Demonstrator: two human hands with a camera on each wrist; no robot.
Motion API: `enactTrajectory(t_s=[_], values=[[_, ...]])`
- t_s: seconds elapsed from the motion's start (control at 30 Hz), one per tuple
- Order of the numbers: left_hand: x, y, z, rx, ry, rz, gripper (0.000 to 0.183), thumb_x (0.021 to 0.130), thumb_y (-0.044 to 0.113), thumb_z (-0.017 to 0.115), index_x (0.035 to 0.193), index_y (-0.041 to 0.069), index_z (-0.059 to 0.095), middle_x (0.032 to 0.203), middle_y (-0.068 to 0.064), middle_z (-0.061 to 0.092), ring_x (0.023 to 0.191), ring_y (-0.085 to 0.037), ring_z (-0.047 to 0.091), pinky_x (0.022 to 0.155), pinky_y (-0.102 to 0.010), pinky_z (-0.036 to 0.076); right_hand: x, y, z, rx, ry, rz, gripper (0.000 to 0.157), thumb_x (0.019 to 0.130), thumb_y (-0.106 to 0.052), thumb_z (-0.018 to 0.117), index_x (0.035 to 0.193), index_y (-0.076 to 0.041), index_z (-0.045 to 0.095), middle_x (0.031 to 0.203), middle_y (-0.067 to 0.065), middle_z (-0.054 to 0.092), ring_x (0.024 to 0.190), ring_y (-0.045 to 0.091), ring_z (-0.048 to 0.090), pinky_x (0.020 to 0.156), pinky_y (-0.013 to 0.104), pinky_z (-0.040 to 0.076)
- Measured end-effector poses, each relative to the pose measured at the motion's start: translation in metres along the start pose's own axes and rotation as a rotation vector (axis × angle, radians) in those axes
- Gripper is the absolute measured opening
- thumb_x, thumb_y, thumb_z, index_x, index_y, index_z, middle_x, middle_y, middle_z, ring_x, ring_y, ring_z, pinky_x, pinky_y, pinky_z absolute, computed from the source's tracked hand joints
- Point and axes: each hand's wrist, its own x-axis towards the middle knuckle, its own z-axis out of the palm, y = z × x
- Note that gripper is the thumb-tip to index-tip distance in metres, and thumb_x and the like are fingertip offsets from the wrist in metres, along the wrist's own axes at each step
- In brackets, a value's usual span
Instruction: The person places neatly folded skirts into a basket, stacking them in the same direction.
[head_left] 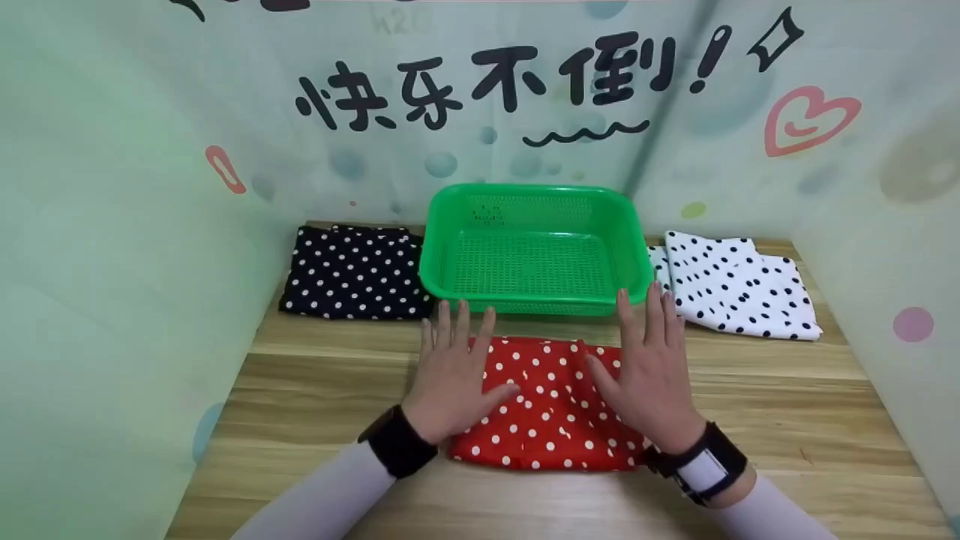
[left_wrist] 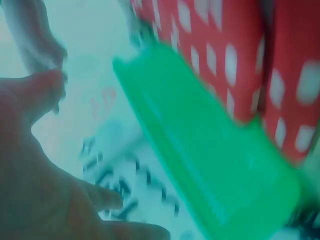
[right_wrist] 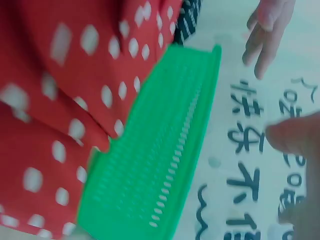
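Note:
A red cloth with white dots (head_left: 544,420) lies folded on the wooden table, in front of a green plastic basket (head_left: 536,301). Over the cloth's left side is my left hand (head_left: 450,386), fingers spread and pointing toward the basket. My right hand (head_left: 651,379) is at the cloth's right side, its fingers straight too. Neither hand holds anything. Both wrist views show the red dotted cloth (right_wrist: 40,150) close by, with the basket (left_wrist: 200,150) beyond it; the left one is blurred.
A folded black cloth with white dots (head_left: 352,274) lies left of the basket. To its right is a folded white cloth with black dots (head_left: 739,289). Printed curtains (head_left: 480,157) enclose the wooden table (head_left: 315,390) at the back and sides.

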Motion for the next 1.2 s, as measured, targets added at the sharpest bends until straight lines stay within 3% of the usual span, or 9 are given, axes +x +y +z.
enactTrajectory(t_s=[0.07,0.17,0.27,0.37,0.57,0.77,0.87,1.0,1.2], values=[[-0.011,0.001,0.008,-0.047,-0.057,0.005,0.11,0.094,0.075,0.061,0.172,0.014,0.013,0.176,-0.027,0.016,0.163,-0.053,0.01,0.128,-0.073,0.017,-0.016,-0.001,-0.001,0.066,0.001,-0.007,0.097,0.089,-0.032,0.083,0.167,-0.01,0.028,0.172,0.031,0.019,0.161,0.05,0.018,0.125,0.075,0.024],[-0.021,-0.002,0.019,-0.211,-0.147,-0.036,0.109,0.091,0.068,0.069,0.17,0.013,0.019,0.169,-0.026,0.033,0.157,-0.051,0.028,0.124,-0.071,0.033,-0.035,-0.001,-0.004,0.268,-0.126,0.089,0.091,0.09,-0.022,0.082,0.164,-0.007,0.031,0.168,0.028,0.029,0.156,0.047,0.029,0.12,0.074,0.033],[-0.025,-0.01,0.024,-0.39,-0.218,-0.132,0.107,0.088,0.058,0.078,0.168,0.013,0.024,0.159,-0.019,0.045,0.146,-0.041,0.043,0.116,-0.065,0.046,-0.044,0.005,-0.011,0.549,-0.292,0.316,0.083,0.095,-0.014,0.076,0.164,-0.005,0.031,0.166,0.025,0.033,0.152,0.047,0.034,0.12,0.074,0.035],[-0.023,-0.02,0.024,-0.53,-0.216,-0.215,0.102,0.085,0.046,0.084,0.165,0.014,0.029,0.148,-0.013,0.052,0.134,-0.033,0.051,0.11,-0.058,0.051,-0.042,0.02,-0.015,0.774,-0.384,0.557,0.076,0.1,-0.008,0.066,0.164,-0.001,0.025,0.167,0.027,0.029,0.153,0.05,0.033,0.125,0.067,0.034],[-0.017,-0.035,0.027,-0.713,-0.207,-0.26,0.088,0.088,0.034,0.085,0.158,0.008,0.039,0.132,-0.009,0.06,0.121,-0.025,0.059,0.104,-0.048,0.056,-0.038,0.045,-0.013,0.989,-0.455,0.817,0.07,0.107,-0.011,0.05,0.165,0.002,0.013,0.165,0.03,0.028,0.139,0.039,0.049,0.106,0.042,0.053],[-0.015,-0.042,0.033,-0.97,-0.244,-0.299,0.071,0.093,0.023,0.081,0.15,-0.001,0.047,0.113,-0.013,0.07,0.095,-0.018,0.072,0.082,-0.034,0.063,-0.043,0.048,-0.003,1.184,-0.534,0.907,0.072,0.106,-0.018,0.054,0.162,0.006,0.014,0.15,0.023,0.048,0.122,0.024,0.061,0.099,0.038,0.057],[-0.014,-0.037,0.035,-1.018,-0.27,-0.318,0.057,0.094,0.023,0.079,0.139,-0.002,0.054,0.1,-0.011,0.071,0.086,-0.016,0.069,0.075,-0.029,0.061,-0.049,0.046,0.005,1.274,-0.572,0.907,0.064,0.103,-0.015,0.06,0.156,0.005,0.029,0.131,0.012,0.065,0.113,0.021,0.069,0.096,0.036,0.062],[-0.013,-0.024,0.04,-1.119,-0.314,-0.312,0.053,0.095,0.021,0.078,0.139,0.003,0.054,0.113,-0.011,0.072,0.096,-0.018,0.074,0.083,-0.035,0.066,-0.055,0.041,0.016,1.281,-0.615,0.825,0.057,0.098,-0.01,0.069,0.146,0.002,0.041,0.117,0.007,0.075,0.104,0.022,0.077,0.09,0.041,0.066],[-0.015,-0.016,0.049,-1.239,-0.327,-0.339,0.063,0.096,0.015,0.077,0.15,0.009,0.045,0.132,-0.013,0.068,0.109,-0.024,0.076,0.088,-0.045,0.067,-0.058,0.032,0.026,1.258,-0.608,0.781,0.071,0.091,-0.002,0.075,0.15,0.002,0.036,0.125,0.011,0.069,0.111,0.025,0.074,0.095,0.043,0.064]])
